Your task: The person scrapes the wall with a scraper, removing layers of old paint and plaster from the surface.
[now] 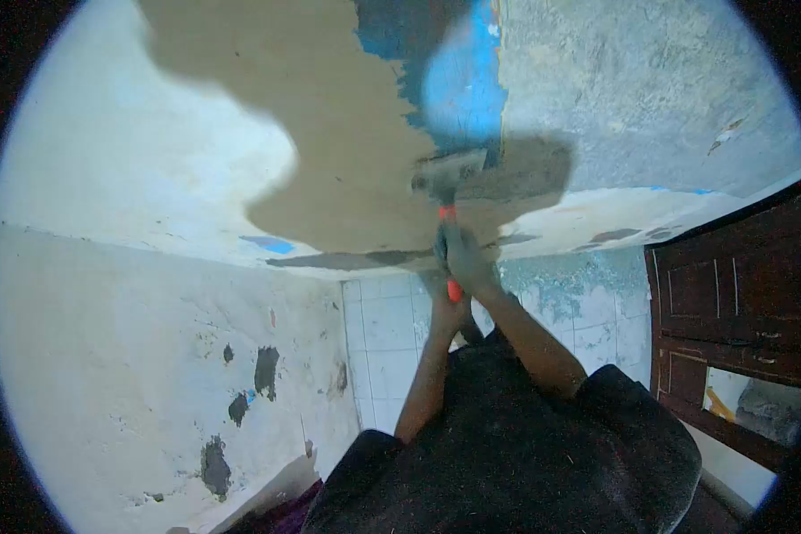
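Observation:
Both my hands are closed round the red handle of a wide-bladed scraper (448, 213). My right hand (468, 260) is the upper one. My left hand (443, 287) grips lower down, partly hidden behind the right, near the handle's red end. The scraper's metal blade lies against the wall (329, 160) in front of me, at the lower end of a ragged strip of blue paint (472, 89). Left of this strip the surface is plain and pale; to its right it is rough grey. Shadows of my head and arms fall across the work area.
A side wall (151, 356) on the left has several dark chipped patches. White floor tiles (387, 325) below carry pale dust and debris. At the right stands a dark wooden cabinet (739, 285) with an open compartment. Purple cloth (285, 516) shows at the bottom left.

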`<state>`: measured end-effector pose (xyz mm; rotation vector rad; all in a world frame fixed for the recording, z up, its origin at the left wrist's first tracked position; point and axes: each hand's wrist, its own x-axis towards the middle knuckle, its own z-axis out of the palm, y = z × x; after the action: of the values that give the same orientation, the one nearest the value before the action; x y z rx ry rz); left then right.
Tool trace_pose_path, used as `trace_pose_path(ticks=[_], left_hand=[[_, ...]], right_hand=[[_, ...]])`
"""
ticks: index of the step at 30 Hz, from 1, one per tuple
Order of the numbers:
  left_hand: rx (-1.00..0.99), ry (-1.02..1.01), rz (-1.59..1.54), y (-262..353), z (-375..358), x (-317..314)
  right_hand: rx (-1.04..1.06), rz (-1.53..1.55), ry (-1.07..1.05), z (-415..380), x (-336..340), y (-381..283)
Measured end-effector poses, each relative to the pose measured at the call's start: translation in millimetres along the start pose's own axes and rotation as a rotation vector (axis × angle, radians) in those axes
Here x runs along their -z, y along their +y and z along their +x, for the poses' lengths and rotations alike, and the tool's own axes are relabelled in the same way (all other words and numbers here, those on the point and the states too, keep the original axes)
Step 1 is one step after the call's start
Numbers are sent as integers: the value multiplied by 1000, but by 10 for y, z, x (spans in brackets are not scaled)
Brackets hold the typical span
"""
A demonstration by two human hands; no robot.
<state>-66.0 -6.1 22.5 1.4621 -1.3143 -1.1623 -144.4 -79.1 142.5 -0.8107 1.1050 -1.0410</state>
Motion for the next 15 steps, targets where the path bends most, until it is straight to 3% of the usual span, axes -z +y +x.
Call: trace_pose_path(ticks=[3, 5, 7, 8, 11, 13, 14, 15], left_hand=[[43, -74, 15, 452, 117, 75], [125, -26, 128, 207, -39, -38], [307, -132, 49, 44, -139, -53], [206, -104, 72, -16, -122, -100], [183, -81, 73, -60, -35, -37], [-48, -149, 231, 709, 117, 45], [138, -106, 27, 470, 94, -26], [134, -63, 126, 496, 12, -62]], right_hand=[[56, 34, 17, -21, -19, -317], [48, -104, 59, -12, 34, -16], [32, -113, 67, -37, 74, 155], [18, -88, 46, -40, 91, 114], [-41, 5, 91, -35, 69, -119], [51, 81, 87, -9, 86, -363], [119, 46, 46, -38, 85, -340], [137, 47, 48, -16, 116, -188]])
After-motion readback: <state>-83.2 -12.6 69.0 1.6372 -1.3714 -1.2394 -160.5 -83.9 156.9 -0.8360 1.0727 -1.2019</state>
